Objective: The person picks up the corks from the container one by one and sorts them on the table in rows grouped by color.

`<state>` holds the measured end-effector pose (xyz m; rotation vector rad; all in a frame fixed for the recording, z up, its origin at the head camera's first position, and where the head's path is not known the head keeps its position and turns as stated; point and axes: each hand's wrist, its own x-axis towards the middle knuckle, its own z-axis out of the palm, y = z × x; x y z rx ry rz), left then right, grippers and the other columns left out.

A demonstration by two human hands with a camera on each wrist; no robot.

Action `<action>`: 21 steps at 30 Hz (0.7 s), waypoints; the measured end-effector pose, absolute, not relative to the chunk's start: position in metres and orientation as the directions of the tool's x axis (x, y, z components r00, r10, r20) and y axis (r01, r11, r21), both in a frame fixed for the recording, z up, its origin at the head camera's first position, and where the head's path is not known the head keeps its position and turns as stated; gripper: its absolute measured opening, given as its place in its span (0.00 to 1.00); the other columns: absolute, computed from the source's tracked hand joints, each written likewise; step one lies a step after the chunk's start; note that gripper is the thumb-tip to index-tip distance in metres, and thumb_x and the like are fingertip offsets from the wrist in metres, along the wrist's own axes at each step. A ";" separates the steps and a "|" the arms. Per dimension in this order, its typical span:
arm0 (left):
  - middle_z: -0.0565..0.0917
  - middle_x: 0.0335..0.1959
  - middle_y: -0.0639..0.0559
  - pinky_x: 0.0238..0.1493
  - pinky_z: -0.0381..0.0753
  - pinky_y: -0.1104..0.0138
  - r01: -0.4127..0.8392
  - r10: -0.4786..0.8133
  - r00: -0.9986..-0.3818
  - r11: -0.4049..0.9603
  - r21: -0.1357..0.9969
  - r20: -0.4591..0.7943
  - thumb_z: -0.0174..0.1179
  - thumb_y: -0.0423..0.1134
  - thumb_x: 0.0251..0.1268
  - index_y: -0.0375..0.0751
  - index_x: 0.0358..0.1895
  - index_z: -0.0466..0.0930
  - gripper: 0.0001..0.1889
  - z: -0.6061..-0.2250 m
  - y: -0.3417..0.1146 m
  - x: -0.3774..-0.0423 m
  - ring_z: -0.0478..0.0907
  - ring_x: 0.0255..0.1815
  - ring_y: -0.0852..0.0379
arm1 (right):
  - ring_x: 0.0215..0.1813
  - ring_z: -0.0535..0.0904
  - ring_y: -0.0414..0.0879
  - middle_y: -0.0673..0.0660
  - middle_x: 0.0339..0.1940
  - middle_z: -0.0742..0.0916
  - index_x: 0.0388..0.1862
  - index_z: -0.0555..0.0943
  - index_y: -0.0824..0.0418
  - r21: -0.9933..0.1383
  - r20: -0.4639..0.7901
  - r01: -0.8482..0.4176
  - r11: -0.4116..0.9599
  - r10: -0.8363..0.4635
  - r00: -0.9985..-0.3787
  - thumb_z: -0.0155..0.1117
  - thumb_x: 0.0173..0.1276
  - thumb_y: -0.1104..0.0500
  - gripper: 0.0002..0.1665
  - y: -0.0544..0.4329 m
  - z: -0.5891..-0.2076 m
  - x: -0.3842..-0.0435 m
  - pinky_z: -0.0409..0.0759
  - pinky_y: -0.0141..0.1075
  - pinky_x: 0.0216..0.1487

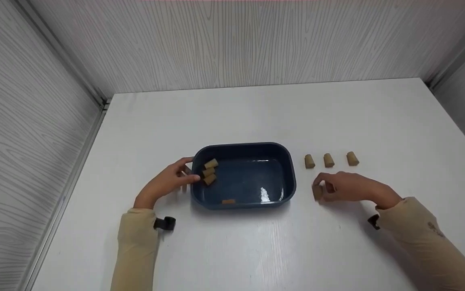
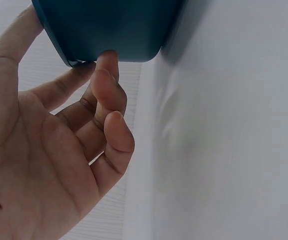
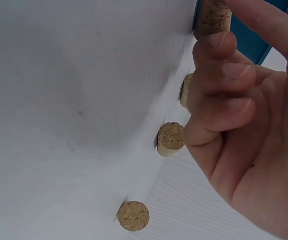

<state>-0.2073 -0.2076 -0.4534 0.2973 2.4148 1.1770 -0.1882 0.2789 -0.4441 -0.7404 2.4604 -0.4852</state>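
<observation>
My left hand (image 1: 167, 181) grips the left end of a dark blue plastic tub (image 1: 252, 182), thumb over the rim and fingers outside against the wall. In the left wrist view the lower fingers curl loosely beneath the tub's end (image 2: 113, 30). Between the thumb and fingers of my right hand (image 1: 351, 187) is a cork stopper (image 1: 317, 193), pinched close over the table right of the tub. That same cork (image 3: 214, 20) shows at the top of the right wrist view. Three corks (image 1: 209, 171) lie together inside the tub's left end, and another cork (image 1: 228, 201) lies by its front wall.
Behind my right hand three tapered corks stand in a row: a near one (image 1: 309, 161), a middle one (image 1: 329, 160) and a far-right one (image 1: 352, 159). The white table (image 1: 232, 250) is bounded by wood-grain panels (image 1: 248, 44) at the back and sides.
</observation>
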 end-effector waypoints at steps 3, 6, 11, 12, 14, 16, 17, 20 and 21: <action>0.77 0.47 0.44 0.34 0.74 0.62 0.002 0.373 -0.883 0.609 0.794 -0.284 0.61 0.56 0.64 0.50 0.73 0.60 0.36 -0.454 -0.207 -0.208 0.76 0.34 0.51 | 0.25 0.68 0.35 0.44 0.24 0.77 0.51 0.76 0.50 -0.471 -0.364 -0.413 0.780 -0.598 -0.714 0.65 0.64 0.55 0.17 0.278 -0.444 -0.189 0.66 0.30 0.27; 0.77 0.47 0.44 0.35 0.74 0.62 0.005 0.378 -0.882 0.607 0.795 -0.283 0.61 0.57 0.63 0.51 0.73 0.60 0.37 -0.455 -0.207 -0.208 0.76 0.34 0.51 | 0.25 0.68 0.36 0.44 0.24 0.77 0.52 0.76 0.51 -0.469 -0.376 -0.406 0.784 -0.594 -0.712 0.66 0.64 0.53 0.18 0.277 -0.445 -0.190 0.66 0.30 0.28; 0.77 0.48 0.44 0.35 0.73 0.63 0.004 0.374 -0.883 0.611 0.792 -0.284 0.61 0.58 0.62 0.51 0.73 0.61 0.38 -0.455 -0.208 -0.207 0.76 0.35 0.52 | 0.25 0.68 0.35 0.44 0.24 0.76 0.54 0.75 0.51 -0.472 -0.392 -0.398 0.786 -0.592 -0.705 0.67 0.64 0.50 0.21 0.278 -0.447 -0.190 0.66 0.30 0.29; 0.77 0.48 0.43 0.35 0.73 0.62 0.002 0.372 -0.883 0.611 0.791 -0.285 0.61 0.58 0.62 0.51 0.73 0.61 0.37 -0.455 -0.208 -0.207 0.76 0.35 0.52 | 0.25 0.68 0.35 0.44 0.24 0.76 0.54 0.75 0.51 -0.477 -0.390 -0.398 0.784 -0.595 -0.703 0.67 0.64 0.49 0.22 0.278 -0.446 -0.190 0.66 0.30 0.28; 0.77 0.49 0.43 0.35 0.74 0.62 0.002 0.372 -0.884 0.612 0.791 -0.284 0.61 0.58 0.62 0.51 0.73 0.61 0.37 -0.455 -0.208 -0.207 0.76 0.35 0.51 | 0.25 0.67 0.35 0.44 0.24 0.76 0.55 0.75 0.51 -0.490 -0.387 -0.398 0.775 -0.603 -0.698 0.67 0.64 0.49 0.22 0.277 -0.444 -0.190 0.65 0.30 0.28; 0.77 0.48 0.43 0.35 0.74 0.62 0.003 0.371 -0.884 0.611 0.792 -0.283 0.61 0.58 0.63 0.51 0.73 0.61 0.37 -0.456 -0.208 -0.207 0.76 0.36 0.51 | 0.26 0.68 0.36 0.45 0.25 0.77 0.56 0.75 0.51 -0.490 -0.384 -0.402 0.773 -0.606 -0.696 0.67 0.64 0.50 0.23 0.277 -0.441 -0.191 0.67 0.30 0.29; 0.77 0.48 0.43 0.35 0.74 0.62 0.003 0.372 -0.884 0.609 0.793 -0.282 0.61 0.58 0.63 0.52 0.72 0.61 0.37 -0.457 -0.208 -0.207 0.76 0.36 0.51 | 0.27 0.69 0.36 0.46 0.26 0.78 0.57 0.74 0.51 -0.491 -0.383 -0.405 0.772 -0.608 -0.695 0.67 0.64 0.50 0.23 0.277 -0.439 -0.191 0.67 0.30 0.30; 0.77 0.47 0.43 0.34 0.73 0.63 0.005 0.376 -0.884 0.603 0.798 -0.278 0.61 0.56 0.63 0.50 0.73 0.61 0.37 -0.457 -0.208 -0.208 0.76 0.34 0.50 | 0.28 0.72 0.37 0.47 0.31 0.80 0.60 0.73 0.53 -0.484 -0.369 -0.418 0.769 -0.612 -0.699 0.67 0.64 0.51 0.26 0.276 -0.433 -0.192 0.70 0.30 0.32; 0.77 0.47 0.43 0.34 0.73 0.62 0.006 0.377 -0.883 0.602 0.799 -0.278 0.61 0.56 0.63 0.50 0.73 0.60 0.37 -0.457 -0.208 -0.208 0.76 0.34 0.50 | 0.30 0.72 0.37 0.48 0.33 0.81 0.61 0.73 0.53 -0.483 -0.365 -0.418 0.769 -0.611 -0.703 0.67 0.64 0.50 0.28 0.276 -0.430 -0.193 0.71 0.31 0.33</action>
